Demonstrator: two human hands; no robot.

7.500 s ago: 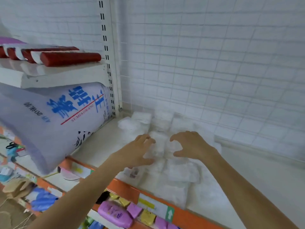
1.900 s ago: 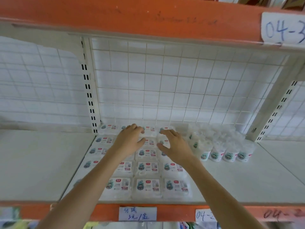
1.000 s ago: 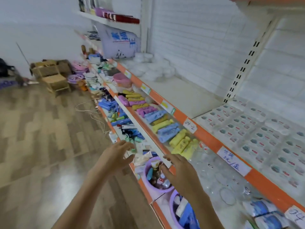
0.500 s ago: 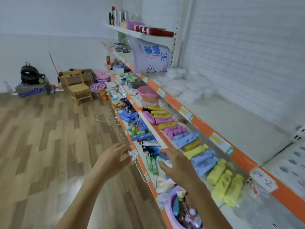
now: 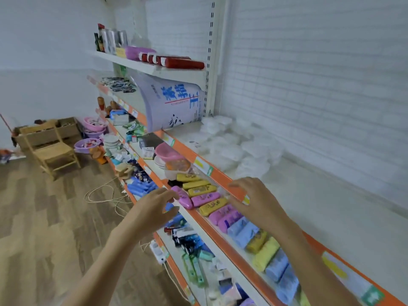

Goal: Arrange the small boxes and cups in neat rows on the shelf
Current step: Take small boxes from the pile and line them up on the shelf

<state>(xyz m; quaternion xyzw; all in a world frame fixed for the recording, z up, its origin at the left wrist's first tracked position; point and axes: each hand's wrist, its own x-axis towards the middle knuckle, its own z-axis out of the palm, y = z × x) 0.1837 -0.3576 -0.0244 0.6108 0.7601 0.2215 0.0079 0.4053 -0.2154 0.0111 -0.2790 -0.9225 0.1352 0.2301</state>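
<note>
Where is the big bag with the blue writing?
The big white bag leans at the far left end of the shelf, under the red rolls, beside the pile of clear packs.

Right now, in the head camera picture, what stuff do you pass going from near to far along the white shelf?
Right hand → heap of clear plastic packs → big white sack with blue writing.
</note>
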